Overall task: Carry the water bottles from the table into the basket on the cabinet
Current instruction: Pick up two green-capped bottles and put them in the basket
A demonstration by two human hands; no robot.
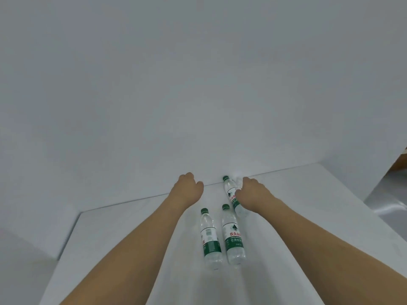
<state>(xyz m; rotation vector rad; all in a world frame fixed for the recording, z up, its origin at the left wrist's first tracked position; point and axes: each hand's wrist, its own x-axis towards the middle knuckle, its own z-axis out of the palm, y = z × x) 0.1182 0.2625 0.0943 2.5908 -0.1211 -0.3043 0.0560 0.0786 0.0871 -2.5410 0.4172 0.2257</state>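
Observation:
Three clear water bottles with green caps and green labels are on the white table (123,249). Two stand side by side in front: the left bottle (210,237) and the middle bottle (233,235). The far bottle (229,189) is behind them near the wall. My right hand (252,192) is over the far bottle's lower half, thumb against its label; its fingers are hidden. A small clear shape (239,180) shows by those fingertips. My left hand (188,188) hovers left of the far bottle, fingers bent down, nothing in it. No basket or cabinet is in view.
A plain white wall (198,84) rises directly behind the table's far edge. The table's left edge runs down at the lower left. At the far right are a brown cardboard corner (399,161) and a shiny grey floor (387,199).

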